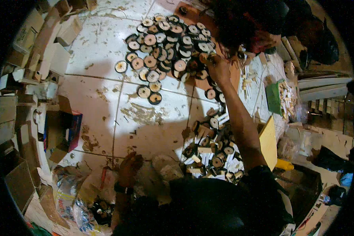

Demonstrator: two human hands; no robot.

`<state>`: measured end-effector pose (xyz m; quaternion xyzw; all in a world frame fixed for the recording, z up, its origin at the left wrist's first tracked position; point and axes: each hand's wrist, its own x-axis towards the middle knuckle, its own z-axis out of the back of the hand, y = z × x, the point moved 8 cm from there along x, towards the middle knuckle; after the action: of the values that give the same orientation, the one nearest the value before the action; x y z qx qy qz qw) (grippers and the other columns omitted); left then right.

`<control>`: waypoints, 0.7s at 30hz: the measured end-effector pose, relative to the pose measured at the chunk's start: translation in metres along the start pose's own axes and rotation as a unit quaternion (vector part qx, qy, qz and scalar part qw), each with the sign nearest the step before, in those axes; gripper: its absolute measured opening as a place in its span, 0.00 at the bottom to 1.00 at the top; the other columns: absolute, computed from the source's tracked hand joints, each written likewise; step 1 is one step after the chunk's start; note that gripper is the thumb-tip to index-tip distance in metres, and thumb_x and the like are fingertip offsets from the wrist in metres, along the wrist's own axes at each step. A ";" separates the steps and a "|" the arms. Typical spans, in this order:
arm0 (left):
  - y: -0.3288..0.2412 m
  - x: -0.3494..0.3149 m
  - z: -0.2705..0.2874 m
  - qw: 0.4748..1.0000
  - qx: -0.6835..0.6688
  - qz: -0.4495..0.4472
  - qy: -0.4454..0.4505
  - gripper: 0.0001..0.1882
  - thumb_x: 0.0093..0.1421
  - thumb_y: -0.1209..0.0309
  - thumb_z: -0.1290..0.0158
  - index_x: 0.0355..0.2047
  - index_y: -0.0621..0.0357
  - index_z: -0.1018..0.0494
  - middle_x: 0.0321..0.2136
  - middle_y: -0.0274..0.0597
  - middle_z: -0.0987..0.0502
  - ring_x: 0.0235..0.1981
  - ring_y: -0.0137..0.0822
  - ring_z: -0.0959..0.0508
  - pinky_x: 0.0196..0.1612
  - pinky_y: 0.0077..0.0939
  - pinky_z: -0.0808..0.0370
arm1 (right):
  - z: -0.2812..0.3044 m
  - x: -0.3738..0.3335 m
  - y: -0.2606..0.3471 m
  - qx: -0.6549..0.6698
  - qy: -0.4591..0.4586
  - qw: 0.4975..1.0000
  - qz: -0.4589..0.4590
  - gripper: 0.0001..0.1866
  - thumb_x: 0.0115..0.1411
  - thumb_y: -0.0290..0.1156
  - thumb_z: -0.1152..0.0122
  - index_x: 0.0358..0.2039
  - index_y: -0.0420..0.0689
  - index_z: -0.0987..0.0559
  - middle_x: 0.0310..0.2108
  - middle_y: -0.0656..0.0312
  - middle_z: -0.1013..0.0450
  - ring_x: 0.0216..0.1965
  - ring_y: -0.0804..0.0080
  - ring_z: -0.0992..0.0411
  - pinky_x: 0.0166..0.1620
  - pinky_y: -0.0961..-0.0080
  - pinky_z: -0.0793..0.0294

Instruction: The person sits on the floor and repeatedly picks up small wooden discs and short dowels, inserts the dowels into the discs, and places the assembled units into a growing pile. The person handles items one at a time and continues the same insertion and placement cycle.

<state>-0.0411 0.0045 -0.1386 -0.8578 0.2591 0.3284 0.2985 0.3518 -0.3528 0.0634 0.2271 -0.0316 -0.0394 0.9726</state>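
A heap of small round wheels (149, 61), with pale wooden faces, centre holes and black rims, covers the far middle of the tiled floor. At the heap's right side my right hand (218, 69) reaches in, fingers closed on a wooden wheel (203, 56) at its edge; the fingers partly hide it. My left hand (130, 167) is low at the left, by my leg, dim in shadow. Its fingers look loosely spread, with nothing visible in them. Close to my right forearm lies a second pile of wheels mixed with white and wooden sticks (205, 158).
A green basket (274, 98) of sticks stands at the right, near a yellow board (268, 142). Another person (259, 23) in dark clothing is at the far right. Cardboard boxes (63, 129) line the left; a plastic bag (86, 214) lies lower left.
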 end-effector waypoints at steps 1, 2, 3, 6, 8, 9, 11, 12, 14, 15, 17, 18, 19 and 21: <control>-0.002 0.001 -0.001 1.000 0.003 -0.007 0.007 0.24 0.62 0.69 0.48 0.57 0.64 0.38 0.49 0.52 0.28 0.49 0.42 0.26 0.51 0.34 0.25 | 0.003 -0.018 -0.014 -0.119 0.003 0.993 0.021 0.15 0.55 0.39 0.39 0.38 0.42 0.19 0.31 0.46 0.23 0.36 0.49 0.24 0.38 0.62 0.26; -0.004 0.001 -0.002 1.000 0.007 -0.012 0.014 0.24 0.63 0.69 0.49 0.57 0.64 0.38 0.49 0.52 0.28 0.49 0.41 0.26 0.50 0.33 0.25 | 0.007 -0.041 -0.035 -0.101 0.013 0.995 0.015 0.14 0.55 0.39 0.38 0.36 0.41 0.19 0.30 0.45 0.23 0.35 0.50 0.23 0.36 0.61 0.25; -0.004 -0.001 -0.004 1.000 0.012 -0.015 0.018 0.24 0.63 0.70 0.49 0.57 0.64 0.38 0.49 0.52 0.28 0.49 0.41 0.26 0.50 0.32 0.24 | 0.011 -0.062 -0.044 -0.134 0.016 0.985 0.105 0.14 0.54 0.37 0.38 0.35 0.41 0.19 0.30 0.44 0.23 0.33 0.49 0.23 0.35 0.62 0.25; -0.001 -0.001 -0.001 0.999 0.015 0.028 -0.025 0.23 0.65 0.69 0.52 0.58 0.64 0.39 0.49 0.52 0.28 0.49 0.41 0.26 0.52 0.33 0.25 | 0.014 -0.111 -0.121 -0.100 0.031 0.994 -0.021 0.13 0.53 0.35 0.38 0.35 0.40 0.20 0.30 0.45 0.24 0.31 0.48 0.24 0.34 0.63 0.25; -0.003 0.003 -0.004 0.998 0.046 0.038 -0.027 0.23 0.64 0.69 0.52 0.58 0.63 0.39 0.49 0.52 0.28 0.49 0.42 0.26 0.53 0.35 0.26 | 0.003 -0.129 -0.141 -0.234 0.062 0.970 0.023 0.16 0.53 0.37 0.37 0.36 0.38 0.21 0.30 0.46 0.24 0.31 0.51 0.23 0.33 0.63 0.25; -0.003 0.003 -0.002 0.995 0.073 0.052 -0.053 0.22 0.64 0.69 0.52 0.57 0.63 0.38 0.49 0.52 0.28 0.50 0.42 0.26 0.54 0.35 0.26 | 0.000 -0.136 -0.155 -0.236 0.058 0.970 -0.017 0.17 0.53 0.39 0.37 0.36 0.37 0.21 0.30 0.47 0.23 0.31 0.53 0.23 0.33 0.63 0.25; -0.008 0.001 -0.015 0.999 0.028 0.035 -0.011 0.23 0.64 0.68 0.51 0.58 0.63 0.39 0.49 0.52 0.28 0.49 0.42 0.26 0.53 0.34 0.26 | -0.014 -0.139 -0.164 -0.221 0.063 0.973 -0.032 0.19 0.52 0.41 0.36 0.38 0.37 0.21 0.30 0.48 0.23 0.30 0.54 0.23 0.32 0.63 0.24; -0.007 -0.003 -0.012 0.998 0.008 0.052 -0.042 0.24 0.64 0.68 0.50 0.58 0.63 0.39 0.49 0.52 0.28 0.49 0.42 0.25 0.52 0.34 0.26 | -0.024 -0.138 -0.167 -0.223 0.073 0.971 -0.055 0.20 0.52 0.41 0.35 0.38 0.38 0.21 0.30 0.49 0.23 0.30 0.55 0.23 0.31 0.63 0.24; -0.012 -0.009 -0.016 0.996 0.055 0.042 -0.051 0.24 0.63 0.68 0.50 0.58 0.63 0.39 0.50 0.52 0.29 0.49 0.43 0.26 0.52 0.34 0.26 | -0.035 -0.134 -0.156 -0.162 0.039 0.986 -0.027 0.28 0.50 0.47 0.35 0.47 0.42 0.24 0.31 0.51 0.22 0.30 0.55 0.23 0.31 0.62 0.23; -0.013 -0.011 -0.014 0.993 0.077 0.047 -0.076 0.24 0.63 0.68 0.50 0.58 0.63 0.39 0.50 0.52 0.29 0.50 0.43 0.26 0.52 0.34 0.26 | -0.041 -0.130 -0.151 -0.214 0.027 0.976 -0.014 0.30 0.50 0.48 0.35 0.49 0.43 0.26 0.31 0.51 0.22 0.30 0.55 0.23 0.31 0.63 0.23; -0.015 -0.011 -0.019 0.998 0.020 0.039 -0.051 0.24 0.63 0.67 0.50 0.58 0.63 0.38 0.50 0.52 0.28 0.49 0.43 0.25 0.52 0.34 0.26 | -0.059 -0.124 -0.149 -0.298 0.076 0.951 -0.033 0.34 0.51 0.50 0.37 0.55 0.45 0.30 0.31 0.51 0.22 0.28 0.53 0.23 0.29 0.63 0.23; -0.016 -0.011 -0.019 0.998 -0.008 0.037 -0.055 0.24 0.63 0.67 0.50 0.58 0.63 0.38 0.50 0.52 0.28 0.49 0.44 0.25 0.52 0.35 0.26 | -0.063 -0.122 -0.147 -0.293 0.081 0.952 -0.038 0.33 0.51 0.50 0.38 0.54 0.46 0.30 0.31 0.51 0.23 0.27 0.52 0.24 0.30 0.62 0.23; -0.016 -0.009 -0.019 0.998 0.012 0.031 -0.047 0.24 0.63 0.67 0.50 0.58 0.63 0.38 0.49 0.52 0.28 0.49 0.44 0.25 0.52 0.35 0.26 | -0.065 -0.119 -0.144 -0.289 0.085 0.953 -0.043 0.33 0.51 0.50 0.38 0.54 0.46 0.30 0.32 0.51 0.23 0.27 0.51 0.24 0.30 0.60 0.23; -0.015 -0.005 -0.013 0.996 0.051 0.026 -0.061 0.24 0.63 0.67 0.50 0.58 0.63 0.38 0.49 0.51 0.27 0.49 0.44 0.25 0.52 0.35 0.26 | -0.059 -0.117 -0.138 -0.238 0.054 0.967 -0.069 0.33 0.49 0.51 0.38 0.53 0.49 0.29 0.34 0.49 0.24 0.32 0.48 0.25 0.33 0.55 0.23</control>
<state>-0.0294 0.0071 -0.1222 -0.8125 0.2794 0.3742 0.3488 0.2315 -0.4397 -0.0563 -0.0073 0.0474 -0.1004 0.9938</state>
